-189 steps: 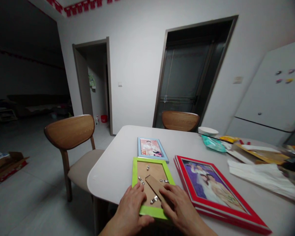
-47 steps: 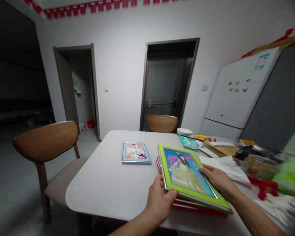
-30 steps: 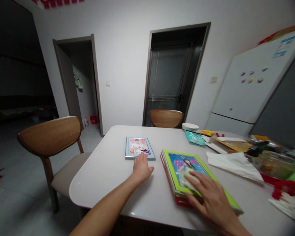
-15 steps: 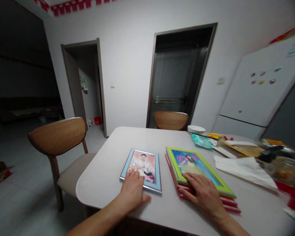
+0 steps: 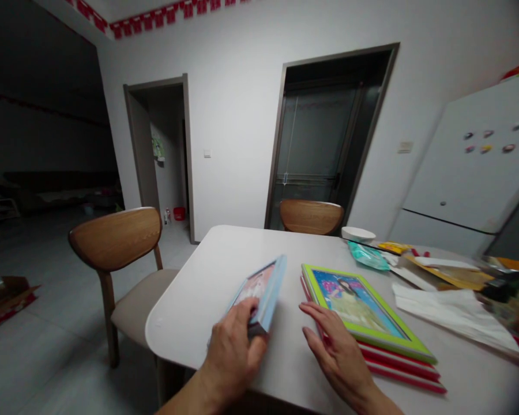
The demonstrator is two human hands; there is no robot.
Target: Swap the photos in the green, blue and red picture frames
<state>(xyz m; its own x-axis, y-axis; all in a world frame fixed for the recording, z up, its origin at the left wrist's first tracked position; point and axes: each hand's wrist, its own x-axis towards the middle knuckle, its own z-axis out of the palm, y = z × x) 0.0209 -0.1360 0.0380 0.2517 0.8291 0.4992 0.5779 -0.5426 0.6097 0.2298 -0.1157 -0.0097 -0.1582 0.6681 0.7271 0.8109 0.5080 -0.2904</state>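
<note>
My left hand (image 5: 233, 353) grips the near end of a small blue picture frame (image 5: 263, 285) and holds it tilted up on its left edge over the white table (image 5: 199, 300). My right hand (image 5: 335, 354) lies flat and open on the table, fingers spread, just left of a stack of frames. On top of that stack is a green frame (image 5: 363, 305) with a picture of a figure in a light dress. Red frames (image 5: 398, 369) lie under it.
A wooden chair (image 5: 116, 242) stands at the table's left, another chair (image 5: 311, 214) at the far end. A white bowl (image 5: 358, 233), a teal packet (image 5: 367, 256), papers (image 5: 454, 308) and clutter fill the right side. A white fridge (image 5: 476, 173) stands beyond.
My left hand has dragged the blue frame nearer and tipped it up on edge. My right hand has slid off the green frame onto the table beside it.
</note>
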